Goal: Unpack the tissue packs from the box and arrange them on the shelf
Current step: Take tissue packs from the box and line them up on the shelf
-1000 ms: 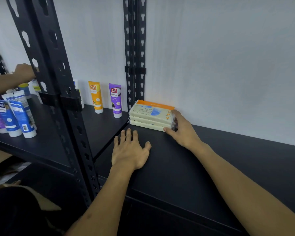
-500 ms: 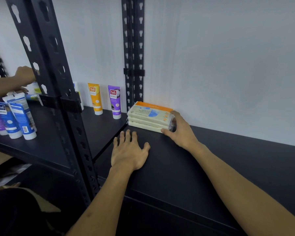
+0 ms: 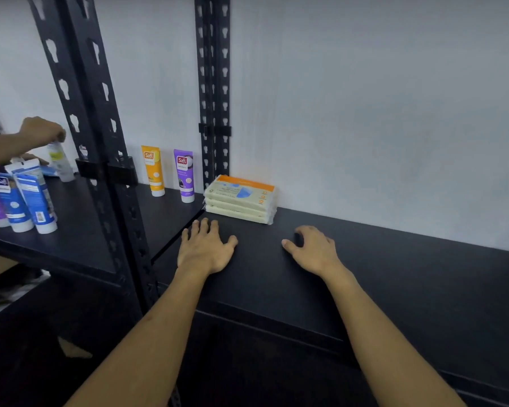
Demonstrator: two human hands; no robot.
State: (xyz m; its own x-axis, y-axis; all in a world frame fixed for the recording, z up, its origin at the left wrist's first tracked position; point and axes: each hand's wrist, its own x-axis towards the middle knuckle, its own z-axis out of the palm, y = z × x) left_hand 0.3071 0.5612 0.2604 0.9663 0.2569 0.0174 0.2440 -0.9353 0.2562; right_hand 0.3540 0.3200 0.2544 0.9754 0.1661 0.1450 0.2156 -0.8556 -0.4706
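Observation:
A stack of three pale tissue packs [image 3: 241, 199] with an orange top edge lies on the black shelf [image 3: 394, 268], against the white wall beside the back post. My left hand [image 3: 207, 248] rests flat on the shelf just in front of the stack, fingers straight. To the right of it my right hand [image 3: 313, 248] hovers over or rests on the shelf with fingers loosely curled, holding nothing and apart from the stack. The box is not in view.
A black front upright [image 3: 100, 160] and back post [image 3: 213, 92] divide the shelving. On the left shelf stand an orange tube [image 3: 153, 171], a purple tube [image 3: 185, 175] and several blue tubes [image 3: 27, 201]. Another person's hand [image 3: 41, 131] holds a white tube there.
My right hand has let go of the tissue stack and pulled back toward me. The stack stays in place. The other person's hand now holds a white tube.

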